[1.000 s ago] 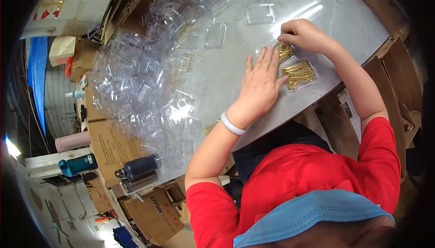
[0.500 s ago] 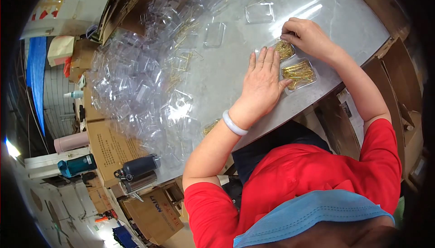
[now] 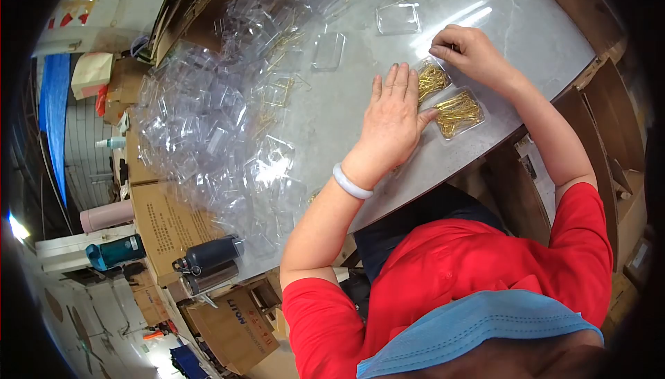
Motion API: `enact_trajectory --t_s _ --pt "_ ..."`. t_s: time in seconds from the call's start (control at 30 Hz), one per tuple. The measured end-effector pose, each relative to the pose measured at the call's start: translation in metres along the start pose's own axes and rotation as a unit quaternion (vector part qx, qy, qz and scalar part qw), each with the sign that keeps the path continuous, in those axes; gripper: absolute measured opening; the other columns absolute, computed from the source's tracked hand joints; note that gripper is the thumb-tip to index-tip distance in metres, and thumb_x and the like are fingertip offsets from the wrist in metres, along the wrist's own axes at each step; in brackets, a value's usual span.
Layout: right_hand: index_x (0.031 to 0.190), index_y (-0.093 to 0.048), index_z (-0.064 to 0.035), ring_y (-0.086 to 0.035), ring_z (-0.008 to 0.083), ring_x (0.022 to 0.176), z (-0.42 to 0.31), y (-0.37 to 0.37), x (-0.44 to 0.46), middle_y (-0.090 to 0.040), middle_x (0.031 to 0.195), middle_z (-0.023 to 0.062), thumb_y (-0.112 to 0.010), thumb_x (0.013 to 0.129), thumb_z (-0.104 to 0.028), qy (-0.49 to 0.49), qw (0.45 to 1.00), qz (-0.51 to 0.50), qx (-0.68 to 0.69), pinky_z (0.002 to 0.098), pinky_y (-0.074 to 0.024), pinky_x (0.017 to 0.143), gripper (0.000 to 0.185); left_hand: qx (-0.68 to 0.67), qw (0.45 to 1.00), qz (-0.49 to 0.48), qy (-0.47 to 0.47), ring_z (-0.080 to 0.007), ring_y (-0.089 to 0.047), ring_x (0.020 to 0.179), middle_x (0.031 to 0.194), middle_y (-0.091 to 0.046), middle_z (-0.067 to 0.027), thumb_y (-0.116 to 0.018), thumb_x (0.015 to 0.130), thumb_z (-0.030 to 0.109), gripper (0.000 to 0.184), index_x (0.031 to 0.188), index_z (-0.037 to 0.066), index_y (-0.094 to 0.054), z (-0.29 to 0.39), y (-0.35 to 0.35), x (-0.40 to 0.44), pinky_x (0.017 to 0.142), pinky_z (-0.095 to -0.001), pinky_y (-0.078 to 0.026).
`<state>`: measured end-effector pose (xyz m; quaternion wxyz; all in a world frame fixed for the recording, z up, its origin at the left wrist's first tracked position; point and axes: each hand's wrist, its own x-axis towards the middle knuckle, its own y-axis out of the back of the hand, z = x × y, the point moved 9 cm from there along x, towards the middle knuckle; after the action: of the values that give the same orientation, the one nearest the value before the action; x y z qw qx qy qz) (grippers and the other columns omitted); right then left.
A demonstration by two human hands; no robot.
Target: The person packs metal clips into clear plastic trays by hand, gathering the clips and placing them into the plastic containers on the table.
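My left hand (image 3: 396,119) lies flat with its fingers stretched out, beside two small clear plastic trays of thin gold-coloured metal pins. Its thumb is at the left edge of the nearer pin-filled tray (image 3: 458,113). The fingertips are next to the farther pin-filled tray (image 3: 432,80). My right hand (image 3: 470,52) is just above and right of that farther tray, with fingers curled and thumb and forefinger pressed together. I cannot make out whether anything is between them.
Clear plastic trays lie in a large pile (image 3: 208,122) at left, with loose gold pins (image 3: 277,91) along its edge. Two separate clear trays (image 3: 398,19) lie on the grey table (image 3: 533,25). Bottles (image 3: 208,256) and a cardboard box (image 3: 170,223) stand at the lower left.
My left hand has shifted slightly left, uncovering more of the farther tray. My right hand has lifted slightly off that tray's pins.
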<state>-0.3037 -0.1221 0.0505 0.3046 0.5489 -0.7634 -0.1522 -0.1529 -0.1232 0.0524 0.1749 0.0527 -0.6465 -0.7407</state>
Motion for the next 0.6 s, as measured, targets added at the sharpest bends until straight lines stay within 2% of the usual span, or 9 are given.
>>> enact_trajectory --t_s 0.07,0.17,0.27,0.37,0.47,0.57,0.6 --pt "0.087 -0.064 -0.0017 -0.06 0.0271 0.073 -0.001 0.001 0.0 -0.061 0.079 0.0124 -0.066 0.083 -0.018 0.01 1.0 0.001 -0.002 0.0358 -0.0474 0.067 0.016 -0.001 1.0 -0.007 0.0 -0.0402 -0.03 0.134 0.142 -0.032 -0.0294 -0.053 0.092 0.038 0.069 0.136 -0.011 -0.033 0.001 -0.001 -0.001 0.111 -0.0503 -0.023" --pt "0.088 -0.062 -0.0035 -0.06 0.0292 0.075 -0.016 -0.007 -0.007 -0.059 0.084 0.0108 -0.066 0.083 -0.018 0.066 0.993 -0.019 -0.095 0.0374 -0.0473 0.067 0.016 0.003 1.0 -0.004 -0.002 -0.0404 -0.03 0.134 0.141 -0.032 -0.0304 -0.053 0.091 0.04 0.072 0.135 -0.013 -0.032 0.002 -0.003 0.0 0.111 -0.0503 -0.023" --pt "0.09 -0.06 -0.0052 -0.059 0.0308 0.077 -0.017 -0.009 -0.007 -0.057 0.086 0.01 -0.066 0.082 -0.018 0.072 0.99 -0.021 -0.123 0.0391 -0.0473 0.067 0.016 -0.005 1.0 0.002 0.001 -0.0411 -0.03 0.134 0.141 -0.032 -0.0313 -0.053 0.092 0.039 0.072 0.135 -0.013 -0.031 0.001 -0.002 0.001 0.111 -0.0502 -0.023" --pt "0.093 -0.061 -0.0058 -0.059 0.0306 0.077 -0.023 0.003 -0.008 -0.058 0.086 0.0095 -0.064 0.083 -0.017 0.076 0.989 0.035 -0.12 0.0396 -0.0479 0.067 0.015 -0.018 1.0 0.023 0.006 -0.0423 -0.029 0.134 0.141 -0.032 -0.0322 -0.052 0.093 0.037 0.069 0.135 -0.014 -0.03 -0.004 0.012 -0.001 0.111 -0.0502 -0.023" --pt "0.105 -0.061 -0.005 -0.059 0.0313 0.095 -0.053 0.006 -0.02 -0.061 0.101 0.0115 -0.061 0.086 -0.017 0.118 0.977 0.038 -0.173 0.04 -0.0479 0.081 0.022 -0.048 0.996 0.041 0.064 -0.0438 -0.028 0.134 0.141 -0.031 -0.0333 -0.05 0.094 0.034 0.067 0.136 -0.014 -0.029 -0.023 0.039 -0.016 0.112 -0.0503 -0.021" --pt "0.12 -0.054 -0.0012 -0.049 0.0331 0.118 -0.083 -0.009 -0.046 -0.055 0.123 0.0167 -0.057 0.089 -0.019 0.204 0.946 0.05 -0.249 0.0426 -0.039 0.101 0.036 -0.042 0.992 0.057 0.103 -0.0435 -0.026 0.135 0.142 -0.028 -0.0343 -0.053 0.092 0.036 0.072 0.136 -0.015 -0.027 -0.028 0.049 -0.05 0.112 -0.0512 -0.019" --pt "0.13 -0.045 0.0026 -0.033 0.0327 0.135 -0.077 -0.027 -0.051 -0.041 0.14 0.0204 -0.052 0.093 -0.03 0.166 0.953 -0.048 -0.249 0.046 -0.0221 0.113 0.05 -0.039 0.991 0.048 0.115 -0.0442 -0.025 0.135 0.142 -0.027 -0.0348 -0.053 0.092 0.037 0.073 0.136 -0.015 -0.027 -0.024 0.044 -0.06 0.112 -0.052 -0.018"
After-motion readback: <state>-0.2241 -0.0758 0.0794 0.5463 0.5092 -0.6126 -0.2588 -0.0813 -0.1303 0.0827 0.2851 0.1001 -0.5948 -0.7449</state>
